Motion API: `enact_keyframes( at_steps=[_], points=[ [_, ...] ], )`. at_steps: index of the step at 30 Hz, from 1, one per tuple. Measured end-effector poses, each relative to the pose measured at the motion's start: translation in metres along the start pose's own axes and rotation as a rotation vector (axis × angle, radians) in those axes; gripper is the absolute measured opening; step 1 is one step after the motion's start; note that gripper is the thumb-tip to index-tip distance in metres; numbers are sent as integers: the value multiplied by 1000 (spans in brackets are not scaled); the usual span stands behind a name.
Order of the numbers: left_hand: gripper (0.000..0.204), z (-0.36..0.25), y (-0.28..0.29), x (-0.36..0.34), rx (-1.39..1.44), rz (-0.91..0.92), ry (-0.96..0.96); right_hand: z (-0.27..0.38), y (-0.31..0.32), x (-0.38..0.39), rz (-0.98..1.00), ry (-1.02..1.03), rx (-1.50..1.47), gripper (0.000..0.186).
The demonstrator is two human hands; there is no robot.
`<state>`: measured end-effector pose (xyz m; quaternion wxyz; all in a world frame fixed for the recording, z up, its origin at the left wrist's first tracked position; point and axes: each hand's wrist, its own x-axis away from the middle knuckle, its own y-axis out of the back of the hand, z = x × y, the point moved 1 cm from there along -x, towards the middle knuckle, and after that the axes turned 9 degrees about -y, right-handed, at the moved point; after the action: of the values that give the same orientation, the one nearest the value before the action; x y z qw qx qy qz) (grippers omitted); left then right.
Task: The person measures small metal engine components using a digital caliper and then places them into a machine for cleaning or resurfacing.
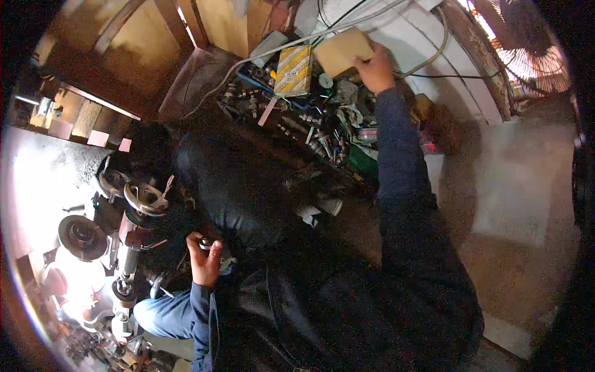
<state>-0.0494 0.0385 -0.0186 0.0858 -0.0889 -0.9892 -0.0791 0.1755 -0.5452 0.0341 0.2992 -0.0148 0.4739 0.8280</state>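
Tan cardboard (339, 52), a flat block-like piece, sits at the top of the head view over a heap of metal parts (317, 141), its right edge gripped by the right hand (376, 69), with the fingers clamped on it and the thumb lying across the near face. The dark-sleeved right arm stretches far forward to reach it. Just left of the cardboard stands a yellow-and-white printed box (293, 70), tilted slightly among the parts; a small round pale disc (325, 80) shows below and between the two. Crumpled grey plastic (349, 102) lies nearer the right forearm, and something green (362, 161) shows below it. Lower and to the left, the left hand (206, 265) is held near the body, thumb and fingers closed on a small metal piece (204, 243) whose exact kind is too small to tell. Left of that hand are power tools with curved metal guards (146, 198), and a round dark disc (82, 238) beside a glaringly lit patch. A fan (538, 74) shows at the upper right.
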Motion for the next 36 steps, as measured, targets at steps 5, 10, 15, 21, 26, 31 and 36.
enact_keyframes(
  at_steps=[5,10,15,21,26,31,36],
  points=[
    [39,-8,1,2,326,42,248,-18,2,-9,62,20,177,67],
    [31,-8,-2,1,391,74,304,-22,1,56,214,-273,259,58],
    [41,-10,-17,-8,249,151,161,-35,-82,125,427,-417,622,62],
    [43,-20,-10,-8,352,179,340,-87,-78,136,327,-440,564,29],
    [44,-5,-17,-8,107,224,78,-98,-11,129,124,-506,595,35],
    [48,-8,-19,-13,73,334,37,-77,54,132,8,-479,574,36],
    [54,-41,-19,-19,421,416,337,-63,87,129,-8,-444,243,22]
  ],
)
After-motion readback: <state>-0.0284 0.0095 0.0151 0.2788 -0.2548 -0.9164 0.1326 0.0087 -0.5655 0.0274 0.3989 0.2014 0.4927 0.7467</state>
